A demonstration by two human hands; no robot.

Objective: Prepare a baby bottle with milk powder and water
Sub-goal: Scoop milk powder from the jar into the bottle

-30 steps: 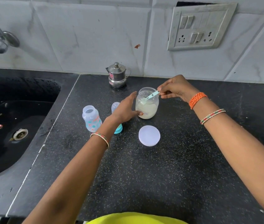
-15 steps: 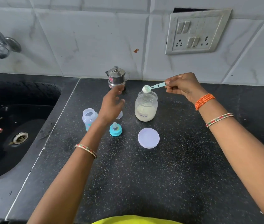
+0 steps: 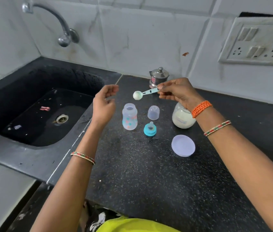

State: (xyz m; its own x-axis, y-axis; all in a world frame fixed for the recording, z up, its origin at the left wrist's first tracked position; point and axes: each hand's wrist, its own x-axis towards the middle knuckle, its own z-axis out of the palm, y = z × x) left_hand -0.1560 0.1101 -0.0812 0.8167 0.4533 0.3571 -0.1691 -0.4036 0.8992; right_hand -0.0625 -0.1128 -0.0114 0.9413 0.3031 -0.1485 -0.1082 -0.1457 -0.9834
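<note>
Teal scoop (image 3: 145,94), one bottle (image 3: 129,116), two hands, one jar (image 3: 182,117)

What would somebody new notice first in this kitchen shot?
Probably the right hand pinching a pale blue scoop heaped with powder, held above the open baby bottle on the black counter. The left hand hovers empty beside it, near the sink.

Right hand (image 3: 177,91) pinches powder-filled scoop (image 3: 145,94) above open bottle (image 3: 129,116)
</note>
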